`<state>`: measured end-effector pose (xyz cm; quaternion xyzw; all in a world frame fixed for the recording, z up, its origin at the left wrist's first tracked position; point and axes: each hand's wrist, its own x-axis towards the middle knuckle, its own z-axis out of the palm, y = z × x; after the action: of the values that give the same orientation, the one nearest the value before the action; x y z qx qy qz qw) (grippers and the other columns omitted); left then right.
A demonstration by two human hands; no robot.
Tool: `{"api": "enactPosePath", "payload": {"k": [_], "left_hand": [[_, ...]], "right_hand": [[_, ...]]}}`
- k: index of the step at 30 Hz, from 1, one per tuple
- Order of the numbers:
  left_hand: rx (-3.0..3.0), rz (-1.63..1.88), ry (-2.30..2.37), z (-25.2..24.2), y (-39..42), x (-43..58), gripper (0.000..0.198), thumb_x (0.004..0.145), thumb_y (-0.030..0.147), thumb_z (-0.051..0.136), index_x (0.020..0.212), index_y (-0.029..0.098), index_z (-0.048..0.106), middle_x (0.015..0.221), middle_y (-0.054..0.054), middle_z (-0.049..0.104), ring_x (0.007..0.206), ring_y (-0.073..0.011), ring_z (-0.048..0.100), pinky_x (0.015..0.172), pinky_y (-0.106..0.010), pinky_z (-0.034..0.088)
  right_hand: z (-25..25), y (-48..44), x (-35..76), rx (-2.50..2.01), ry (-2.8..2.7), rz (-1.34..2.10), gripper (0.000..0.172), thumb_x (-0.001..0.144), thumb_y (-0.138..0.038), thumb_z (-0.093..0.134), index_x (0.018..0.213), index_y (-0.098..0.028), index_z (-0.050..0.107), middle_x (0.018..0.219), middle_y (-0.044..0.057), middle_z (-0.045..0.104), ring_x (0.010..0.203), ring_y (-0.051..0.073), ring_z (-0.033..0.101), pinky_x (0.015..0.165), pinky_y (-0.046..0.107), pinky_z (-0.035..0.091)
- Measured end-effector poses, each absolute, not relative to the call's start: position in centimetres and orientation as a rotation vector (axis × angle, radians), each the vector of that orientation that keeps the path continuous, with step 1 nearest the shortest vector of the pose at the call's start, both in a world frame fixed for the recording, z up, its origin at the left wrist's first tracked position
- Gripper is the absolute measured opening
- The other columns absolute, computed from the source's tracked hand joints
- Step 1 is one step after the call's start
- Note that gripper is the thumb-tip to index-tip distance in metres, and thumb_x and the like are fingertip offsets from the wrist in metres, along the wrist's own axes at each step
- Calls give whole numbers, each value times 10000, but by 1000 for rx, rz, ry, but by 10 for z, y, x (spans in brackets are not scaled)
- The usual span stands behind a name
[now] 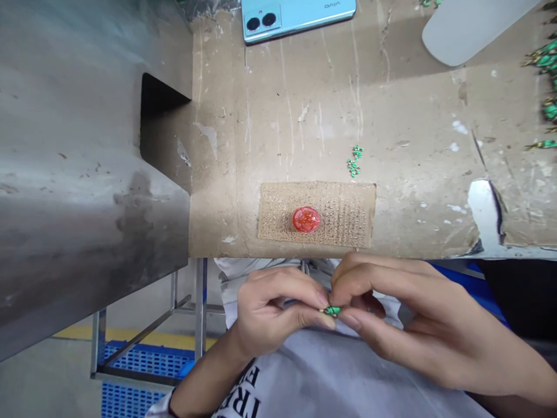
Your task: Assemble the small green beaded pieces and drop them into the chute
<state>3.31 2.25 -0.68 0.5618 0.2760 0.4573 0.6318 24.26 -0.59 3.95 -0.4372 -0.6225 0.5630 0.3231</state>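
Observation:
Between my two hands, in front of the table edge, is a small green piece (332, 311) with gold-coloured and dark bits. My left hand (278, 307) pinches its left end between thumb and forefinger. Thumb and forefinger of my right hand (400, 313) close on its right end. Just beyond the hands, a red domed thing (306, 219) with a wet shine sits on a rectangular brown card (348, 215) covered in rows of small glossy dots. Two little clusters of green pieces (354, 161) lie on the table behind the card.
A light blue phone (300, 20) lies at the far edge. Far right is a white rounded object (470, 29), with a heap of green and gold pieces (549, 87) beside it. A metal housing (96, 174) with a dark opening stands on the left. The brown table covering (261, 139) is torn at right.

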Motion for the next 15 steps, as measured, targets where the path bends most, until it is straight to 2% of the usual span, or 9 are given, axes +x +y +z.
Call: {"api": "enactPosePath", "payload": {"k": [4,11,15], "left_hand": [[1349,1056,648,-6,21,33,149,818,177,915,889,162,785,775,-45,828,695,-191,811,622,-213,633],[1465,1108,627,-9,20,31,25,976,184,763,992,179,782,729,-33,815,679,-183,799,649,-245,650],[1467,1122,640,-8,20,32,39,988,209,751,993,204,789,719,-25,816,667,-185,793,644,-265,653]], "right_hand": [[40,-6,242,-1094,-1662,1419,62,1005,-136,632,1006,-194,656,852,-3,666,711,101,612,637,204,515],[37,-10,240,-1100,-1688,1362,85,1007,-137,652,1069,-194,662,872,10,672,719,114,621,640,214,531],[34,-11,238,-1099,-1707,1285,58,1015,-140,641,1045,-187,658,870,16,685,715,110,644,632,206,539]]}}
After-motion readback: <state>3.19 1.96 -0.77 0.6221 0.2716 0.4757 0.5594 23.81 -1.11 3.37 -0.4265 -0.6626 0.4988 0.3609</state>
